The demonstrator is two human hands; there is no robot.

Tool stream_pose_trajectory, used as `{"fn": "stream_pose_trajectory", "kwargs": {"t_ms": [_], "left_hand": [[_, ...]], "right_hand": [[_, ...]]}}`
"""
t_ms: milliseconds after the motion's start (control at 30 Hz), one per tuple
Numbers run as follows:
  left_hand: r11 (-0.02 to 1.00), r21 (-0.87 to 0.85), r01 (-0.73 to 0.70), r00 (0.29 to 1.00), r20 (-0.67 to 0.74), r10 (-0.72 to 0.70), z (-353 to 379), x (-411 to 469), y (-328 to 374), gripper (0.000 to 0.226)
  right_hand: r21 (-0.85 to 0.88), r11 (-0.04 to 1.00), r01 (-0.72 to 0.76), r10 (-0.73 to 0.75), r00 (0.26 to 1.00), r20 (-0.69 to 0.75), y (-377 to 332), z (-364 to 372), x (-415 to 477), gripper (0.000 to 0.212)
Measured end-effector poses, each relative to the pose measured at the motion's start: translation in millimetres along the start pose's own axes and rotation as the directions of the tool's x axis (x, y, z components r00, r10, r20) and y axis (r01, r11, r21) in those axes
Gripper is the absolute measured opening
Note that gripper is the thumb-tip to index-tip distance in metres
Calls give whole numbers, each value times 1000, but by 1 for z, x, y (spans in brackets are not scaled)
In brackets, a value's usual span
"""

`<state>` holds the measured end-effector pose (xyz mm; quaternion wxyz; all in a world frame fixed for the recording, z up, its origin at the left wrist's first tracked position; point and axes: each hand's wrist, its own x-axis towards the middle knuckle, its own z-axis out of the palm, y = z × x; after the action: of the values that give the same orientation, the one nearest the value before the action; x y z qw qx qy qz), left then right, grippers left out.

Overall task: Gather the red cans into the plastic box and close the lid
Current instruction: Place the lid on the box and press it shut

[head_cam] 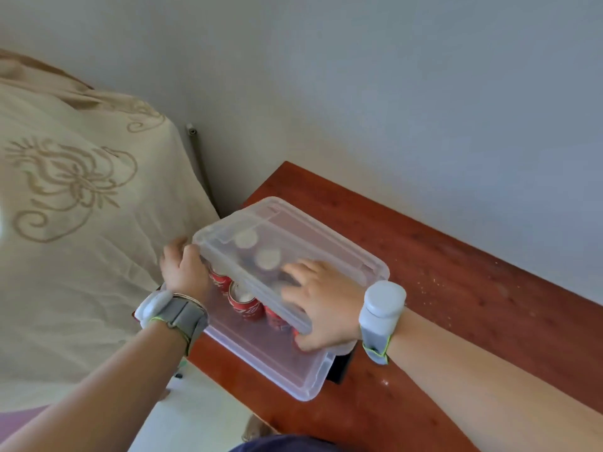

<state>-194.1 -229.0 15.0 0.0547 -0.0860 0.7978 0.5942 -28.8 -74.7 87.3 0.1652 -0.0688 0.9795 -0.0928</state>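
Head view shows the plastic box (295,375) at lower centre of the frame, resting on a red-brown wooden table (456,288) that runs from centre to the lower right. Inside it, red cans (245,305) stand upright, gathered toward the upper-left end of the box; their tops show pale through the plastic. No can is seen outside the box.

The clear lid (293,243) sits over the upper part of the box but is not seated: its near edge rides high, tilted, and the near end of the box remains uncovered. Whether its far edge rests on the box rim cannot be told.

The left hand (184,269) grips the lid's left corner, fingers curled over the edge. The right hand (321,301) lies flat on the lid's top with fingers spread, the thumb hooked under the near edge. Each wrist carries a grey strap with a white device.

Judgement: gathering looks complete; the step in hand is closing the lid. The next move calls for drawing the lid toward the near end until its corners line up with the box rim, then pressing down evenly until it seats.

A beige embroidered bed cover (75,207) fills the left of the frame; a plain wall (391,93) occupies the top.
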Motion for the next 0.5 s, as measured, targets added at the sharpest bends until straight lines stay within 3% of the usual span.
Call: {"fn": "stream_pose_trajectory", "kwargs": {"t_ms": [100, 167, 267, 300, 367, 433, 500], "left_hand": [[995, 87, -55, 998, 16, 54, -21, 5, -1, 48], [960, 261, -98, 995, 33, 93, -31, 9, -5, 46], [784, 571, -245, 968, 188, 166, -38, 16, -14, 54], [737, 610, -292, 953, 253, 169, -38, 17, -17, 56], [642, 670, -372, 919, 361, 156, -34, 20, -23, 55], [538, 734, -416, 905, 393, 164, -33, 28, -31, 49], [513, 738, -437, 897, 397, 194, -29, 36, -37, 42]], "right_hand": [[68, 990, 125, -128, 991, 42, -15, 19, 6, 36], [182, 977, 108, -107, 994, -16, -20, 26, 18, 37], [187, 979, -80, 136, 940, -312, 1, 23, 56, 44], [168, 968, -187, 233, 919, -319, 12, 21, 70, 53], [151, 913, -380, 404, 894, -193, 34, 22, 91, 69], [128, 882, -454, 468, 877, -113, 41, 36, 109, 73], [72, 870, -487, 491, 847, -205, 41, 52, 112, 72]]}}
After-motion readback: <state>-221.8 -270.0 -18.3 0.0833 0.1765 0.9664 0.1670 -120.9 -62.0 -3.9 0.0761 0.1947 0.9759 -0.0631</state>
